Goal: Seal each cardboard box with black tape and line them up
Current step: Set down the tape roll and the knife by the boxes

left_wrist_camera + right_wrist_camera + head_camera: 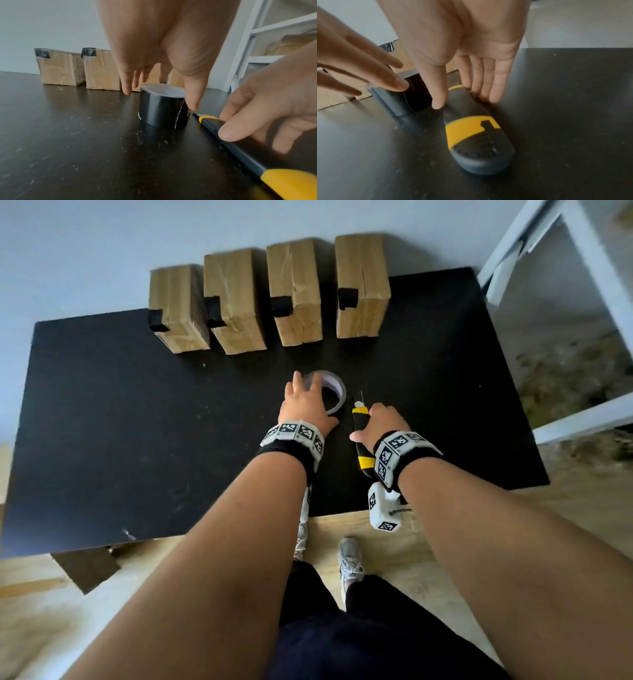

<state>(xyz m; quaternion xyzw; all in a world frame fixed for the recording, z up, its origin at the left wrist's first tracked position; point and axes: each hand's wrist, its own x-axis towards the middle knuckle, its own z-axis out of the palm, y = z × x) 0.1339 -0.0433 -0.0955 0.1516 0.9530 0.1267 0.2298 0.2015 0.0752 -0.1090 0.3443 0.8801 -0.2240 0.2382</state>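
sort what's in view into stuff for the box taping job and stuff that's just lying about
For the job:
- four cardboard boxes, each with black tape, in a row
- tape roll, under the left hand
- utility knife, under the right hand

Just there:
- black table
- white shelf frame

Four taped boxes [267, 296] — tape roll [330, 393] upright
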